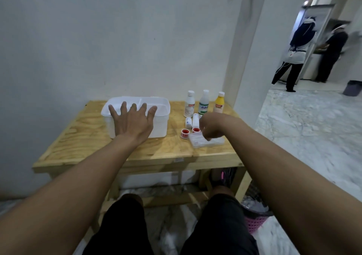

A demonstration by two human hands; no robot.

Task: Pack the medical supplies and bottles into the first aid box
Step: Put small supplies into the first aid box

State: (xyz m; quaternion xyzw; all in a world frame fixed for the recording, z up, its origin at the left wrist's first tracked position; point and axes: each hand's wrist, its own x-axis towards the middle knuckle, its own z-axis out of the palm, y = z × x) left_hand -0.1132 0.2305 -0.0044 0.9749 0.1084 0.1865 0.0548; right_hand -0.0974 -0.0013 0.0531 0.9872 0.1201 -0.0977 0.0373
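The left hand (132, 122) lies spread, fingers splayed wide, over the near wall and rim of the white first aid box (159, 107), most likely to brace it so it stays put while things go in. The right hand (212, 126) is curled with its fingers bent downward over a clear flat packet (208, 142) at the near right of the desk (82, 129); whether the fingertips already pinch the packet or only touch it cannot be told, since the knuckles hide them.

Just left of that hand stand two red-and-white tape rolls (185, 133), and behind them two small white vials (188, 122), close together. Farther back a row of three bottles stands upright near the wall: a white bottle (189, 103), a green-labelled bottle (204, 102) and a yellow bottle (219, 102). All the supplies are grouped to the right of the box, within easy reach of the right hand, which suits a one-hand-holds, one-hand-loads arrangement.

The box sits open at the back left of the desk, and its interior looks divided into compartments; nothing can be seen inside it, so the packing appears to be at its start. Two people stand well off in a corridor at the right.
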